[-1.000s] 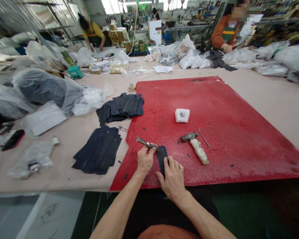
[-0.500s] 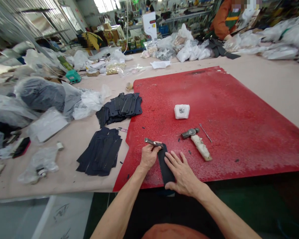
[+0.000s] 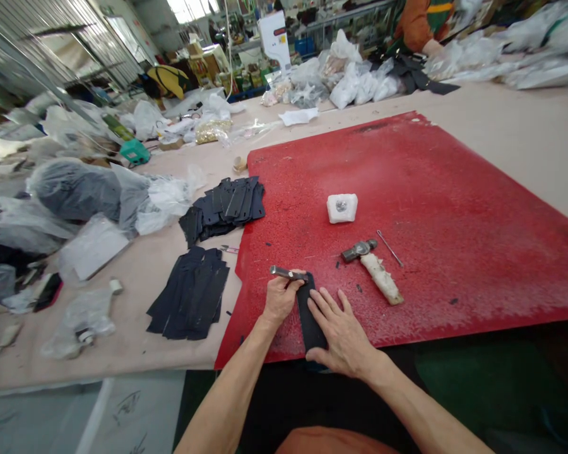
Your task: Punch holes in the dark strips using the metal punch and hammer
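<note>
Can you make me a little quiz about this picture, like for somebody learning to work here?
1. Which hand holds the metal punch?
A. left
B. right
C. neither

2. True or false: the right hand is resting on the dark strip.

3. Fill in the colour: the hammer lies on a big ____ mat.

Key: 1. A, the left hand. 2. True. 3. Red.

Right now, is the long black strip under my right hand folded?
No, spread: the black strip lies flat on the red mat, no fold showing; your right hand covers part.
</note>
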`<action>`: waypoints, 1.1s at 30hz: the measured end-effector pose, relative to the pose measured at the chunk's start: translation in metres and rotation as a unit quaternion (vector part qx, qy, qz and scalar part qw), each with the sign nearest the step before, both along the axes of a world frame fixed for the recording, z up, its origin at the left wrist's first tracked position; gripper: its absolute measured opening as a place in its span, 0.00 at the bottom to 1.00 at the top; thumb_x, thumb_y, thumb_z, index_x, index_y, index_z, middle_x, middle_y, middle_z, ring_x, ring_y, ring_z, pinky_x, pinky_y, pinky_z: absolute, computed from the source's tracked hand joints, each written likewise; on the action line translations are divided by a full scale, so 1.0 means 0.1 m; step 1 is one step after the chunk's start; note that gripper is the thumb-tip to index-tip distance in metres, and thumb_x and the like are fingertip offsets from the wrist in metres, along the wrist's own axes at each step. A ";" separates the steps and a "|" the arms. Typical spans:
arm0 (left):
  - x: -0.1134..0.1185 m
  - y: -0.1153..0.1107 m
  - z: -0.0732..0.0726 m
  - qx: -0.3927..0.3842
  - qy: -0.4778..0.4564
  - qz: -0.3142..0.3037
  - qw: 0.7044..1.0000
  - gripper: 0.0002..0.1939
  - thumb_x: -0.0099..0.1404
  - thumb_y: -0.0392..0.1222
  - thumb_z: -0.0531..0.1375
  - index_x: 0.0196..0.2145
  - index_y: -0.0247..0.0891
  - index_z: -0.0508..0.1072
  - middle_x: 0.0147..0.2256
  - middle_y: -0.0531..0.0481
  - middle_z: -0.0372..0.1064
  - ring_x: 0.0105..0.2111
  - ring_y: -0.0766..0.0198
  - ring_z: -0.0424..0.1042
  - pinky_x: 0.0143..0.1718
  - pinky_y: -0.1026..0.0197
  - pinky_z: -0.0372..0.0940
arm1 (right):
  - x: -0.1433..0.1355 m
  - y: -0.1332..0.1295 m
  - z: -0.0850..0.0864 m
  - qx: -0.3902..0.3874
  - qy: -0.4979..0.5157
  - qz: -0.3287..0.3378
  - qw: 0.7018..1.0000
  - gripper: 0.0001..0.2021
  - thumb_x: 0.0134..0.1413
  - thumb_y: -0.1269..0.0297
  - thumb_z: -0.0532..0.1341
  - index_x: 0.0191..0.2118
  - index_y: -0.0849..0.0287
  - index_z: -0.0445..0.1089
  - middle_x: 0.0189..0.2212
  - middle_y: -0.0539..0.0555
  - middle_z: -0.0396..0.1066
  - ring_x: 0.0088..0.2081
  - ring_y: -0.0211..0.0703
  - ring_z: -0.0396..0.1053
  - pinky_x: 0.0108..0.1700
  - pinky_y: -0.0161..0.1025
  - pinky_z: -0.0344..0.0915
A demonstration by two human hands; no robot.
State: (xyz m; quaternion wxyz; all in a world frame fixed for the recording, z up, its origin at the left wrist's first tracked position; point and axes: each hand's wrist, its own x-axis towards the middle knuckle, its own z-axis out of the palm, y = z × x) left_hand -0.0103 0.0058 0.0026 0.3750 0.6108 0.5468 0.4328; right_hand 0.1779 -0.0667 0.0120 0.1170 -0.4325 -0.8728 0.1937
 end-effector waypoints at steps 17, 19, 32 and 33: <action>0.12 0.04 -0.08 0.127 0.164 -0.028 0.978 0.08 0.66 0.34 0.54 0.39 0.38 0.73 0.38 0.47 0.76 0.40 0.62 0.76 0.46 0.60 0.70 | 0.00 0.00 0.00 -0.020 0.020 0.001 1.000 0.48 0.48 0.43 0.64 0.68 0.67 0.47 0.68 0.66 0.43 0.68 0.64 0.38 0.66 0.66 0.31; 0.13 0.05 -0.08 0.134 0.179 -0.038 0.974 0.07 0.66 0.35 0.54 0.38 0.38 0.72 0.37 0.46 0.76 0.39 0.61 0.76 0.44 0.60 0.70 | 0.02 0.01 0.03 -0.021 0.031 0.009 0.999 0.47 0.49 0.43 0.63 0.67 0.66 0.49 0.68 0.66 0.45 0.68 0.64 0.40 0.65 0.66 0.34; 0.14 0.05 -0.14 0.096 0.148 -0.032 0.984 0.06 0.64 0.33 0.56 0.36 0.39 0.71 0.36 0.48 0.74 0.38 0.60 0.75 0.45 0.59 0.68 | 0.92 0.53 0.22 0.022 -0.098 -0.340 0.935 0.27 0.55 0.55 0.61 0.56 0.66 0.61 0.47 0.68 0.66 0.48 0.60 0.64 0.46 0.50 0.62; 0.14 0.06 -0.14 0.092 0.148 -0.032 0.984 0.05 0.64 0.33 0.56 0.36 0.40 0.71 0.35 0.48 0.74 0.38 0.60 0.75 0.44 0.59 0.68 | 0.95 0.58 0.21 -0.007 -0.092 -0.346 0.934 0.25 0.54 0.56 0.61 0.54 0.66 0.62 0.45 0.68 0.66 0.47 0.59 0.65 0.45 0.49 0.63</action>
